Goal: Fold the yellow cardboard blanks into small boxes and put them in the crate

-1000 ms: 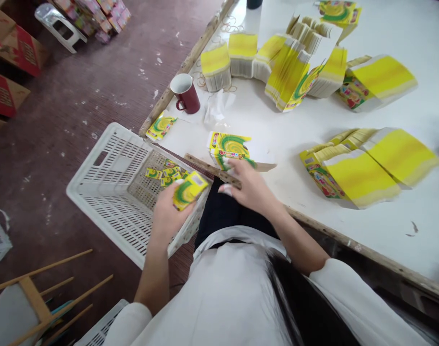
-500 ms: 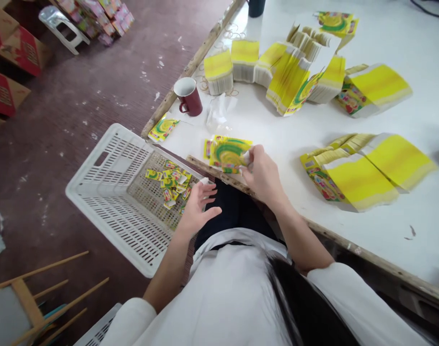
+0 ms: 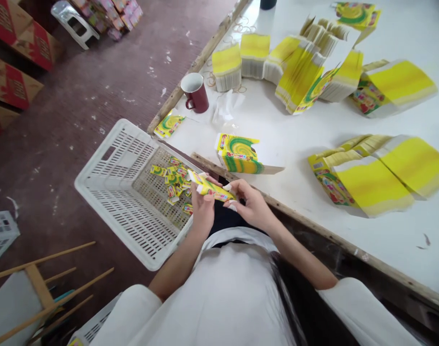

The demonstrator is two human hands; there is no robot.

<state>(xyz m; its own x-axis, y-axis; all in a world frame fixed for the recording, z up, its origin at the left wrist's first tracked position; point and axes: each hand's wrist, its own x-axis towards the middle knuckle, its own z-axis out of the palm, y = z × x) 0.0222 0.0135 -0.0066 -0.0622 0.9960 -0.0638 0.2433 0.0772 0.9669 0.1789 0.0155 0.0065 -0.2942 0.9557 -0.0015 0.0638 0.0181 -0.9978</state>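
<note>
Between my two hands, over my lap at the table's edge, is a small yellow printed carton (image 3: 216,191). My left hand (image 3: 202,211) grips its left end, thumb on the near side. The fingers of my right hand (image 3: 251,204), with white wraps on thumb and index fingertips, pinch its right end. Just beyond, on the table, lies a stack of flat yellow-green cartons (image 3: 241,153). To the left below, a white plastic basket (image 3: 123,190) holds several small yellow cartons (image 3: 174,179) on its bottom.
A maroon mug (image 3: 196,98), crumpled clear plastic (image 3: 228,108) and a flat carton (image 3: 169,125) are near the table's left edge. Several bundles of yellow cartons (image 3: 378,175) stand farther right. A wooden-legged stool (image 3: 35,293) is on the floor at lower left.
My right hand has come back from the stack with a carton and moved toward my left hand. My left hand, open before, has closed on the carton's other end.
</note>
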